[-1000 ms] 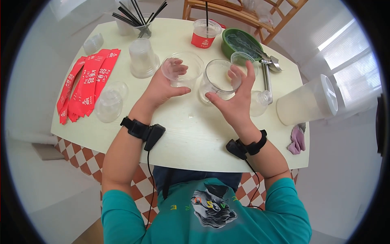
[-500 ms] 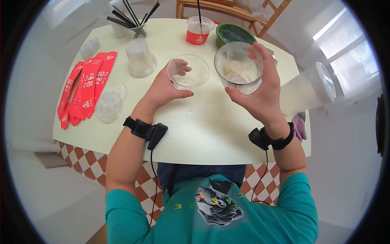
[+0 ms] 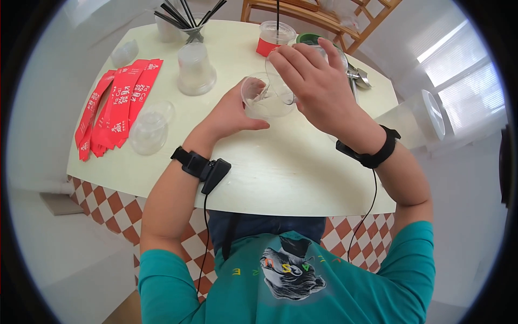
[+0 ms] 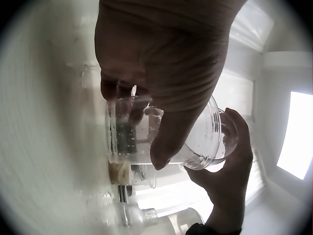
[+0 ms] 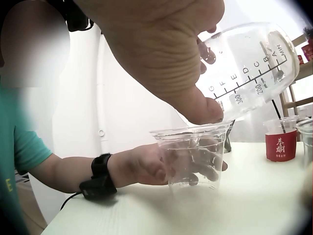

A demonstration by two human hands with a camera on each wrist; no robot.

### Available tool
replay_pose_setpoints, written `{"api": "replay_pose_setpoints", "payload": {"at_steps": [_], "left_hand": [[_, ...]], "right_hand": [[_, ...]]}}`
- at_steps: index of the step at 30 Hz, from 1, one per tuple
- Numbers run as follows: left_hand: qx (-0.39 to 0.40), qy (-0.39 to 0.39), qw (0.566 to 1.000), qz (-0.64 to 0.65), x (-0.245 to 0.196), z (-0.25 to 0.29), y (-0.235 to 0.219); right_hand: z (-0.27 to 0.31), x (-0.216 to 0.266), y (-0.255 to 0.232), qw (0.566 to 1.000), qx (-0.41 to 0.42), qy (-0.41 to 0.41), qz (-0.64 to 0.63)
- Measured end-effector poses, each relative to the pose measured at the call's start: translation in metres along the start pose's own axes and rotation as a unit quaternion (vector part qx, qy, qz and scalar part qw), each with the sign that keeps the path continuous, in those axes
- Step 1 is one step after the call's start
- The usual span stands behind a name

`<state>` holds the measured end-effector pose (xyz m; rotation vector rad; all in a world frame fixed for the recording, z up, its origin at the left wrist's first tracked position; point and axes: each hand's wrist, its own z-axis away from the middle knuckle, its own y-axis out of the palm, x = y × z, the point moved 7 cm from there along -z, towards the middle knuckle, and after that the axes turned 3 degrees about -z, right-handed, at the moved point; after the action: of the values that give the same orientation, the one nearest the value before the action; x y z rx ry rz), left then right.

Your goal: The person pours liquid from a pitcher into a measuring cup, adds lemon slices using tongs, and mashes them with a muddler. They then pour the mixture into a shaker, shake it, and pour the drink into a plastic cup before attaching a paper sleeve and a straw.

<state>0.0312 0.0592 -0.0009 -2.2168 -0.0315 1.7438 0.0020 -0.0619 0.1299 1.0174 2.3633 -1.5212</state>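
The left hand curls round a clear plastic cup that stands upright on the table. Above it the right hand grips a clear measuring cup with black scale marks, tilted steeply so its mouth is over the plastic cup's rim. In the right wrist view, clear contents show inside the plastic cup, and something pale lies near the measuring cup's base. From the left wrist view, the left hand's thumb and fingers wrap the cup's side, and the right hand is beyond the rim.
Red printed sleeves and a clear lid lie at the left. Stacked cups, black straws and a red-sleeved cup stand behind. A green bowl, metal scoop and large translucent pitcher are at the right.
The right hand has lifted the measuring cup off the table, then brought it left and tipped it over the plastic cup. The left hand has closed in round the plastic cup.
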Motion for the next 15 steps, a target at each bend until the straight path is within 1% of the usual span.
{"api": "replay_pose_setpoints", "payload": {"at_steps": [1, 3, 4, 6, 7, 9, 13, 15], "left_hand": [[-0.002, -0.001, 1.000, 0.002, 0.003, -0.001, 0.000], [0.007, 0.016, 1.000, 0.008, 0.002, -0.002, 0.003], [0.005, 0.015, 1.000, 0.008, 0.003, -0.002, 0.002], [0.000, -0.016, 1.000, -0.017, -0.001, 0.001, 0.001], [-0.002, -0.018, 1.000, -0.016, 0.001, 0.001, 0.001], [-0.009, -0.009, 0.999, -0.040, 0.003, -0.001, 0.001], [0.000, -0.008, 0.999, -0.039, 0.002, -0.001, 0.000], [-0.002, -0.015, 0.999, -0.034, 0.001, -0.001, 0.000]], "right_hand": [[-0.001, 0.000, 0.001, 1.000, 0.001, -0.002, -0.001], [-0.002, 0.009, 0.008, 0.997, 0.028, -0.056, 0.046], [-0.003, 0.010, 0.008, 0.997, 0.028, -0.058, 0.045], [-0.002, 0.023, 0.008, 0.987, 0.035, -0.129, 0.089], [-0.001, 0.026, 0.009, 0.987, 0.035, -0.131, 0.087], [0.001, 0.033, 0.017, 0.974, 0.075, -0.170, 0.127], [0.001, 0.038, 0.021, 0.961, 0.079, -0.205, 0.170], [0.000, 0.040, 0.018, 0.954, 0.057, -0.223, 0.190]]}}
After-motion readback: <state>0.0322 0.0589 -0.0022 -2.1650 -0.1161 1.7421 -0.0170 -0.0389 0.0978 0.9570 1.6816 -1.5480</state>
